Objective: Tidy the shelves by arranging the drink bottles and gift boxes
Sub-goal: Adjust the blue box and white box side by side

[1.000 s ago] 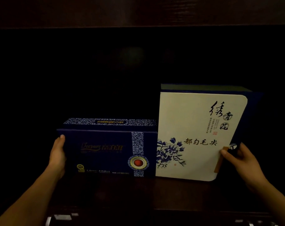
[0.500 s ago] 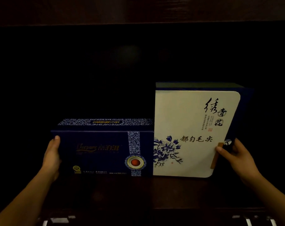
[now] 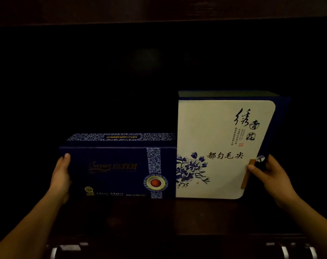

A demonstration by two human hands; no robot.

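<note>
Head view: blue box (image 3: 117, 171) lies low on dark shelf (image 3: 159, 215), right end touching taller white box (image 3: 215, 131), which stands upright. Left hand (image 3: 60, 176) grips blue box's left end, thumb on front, other fingers hidden. Right hand (image 3: 271, 176) grips white box's right edge, thumb on front, fingers curled round side.

navy box (image 3: 117, 172) with a blue-white scroll band, red medallion; cream box (image 3: 220, 146) with blue flowers.

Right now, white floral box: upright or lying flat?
Upright. The white floral box stands on its bottom edge on the shelf, printed face toward the camera, rising above the blue box beside it.
</note>
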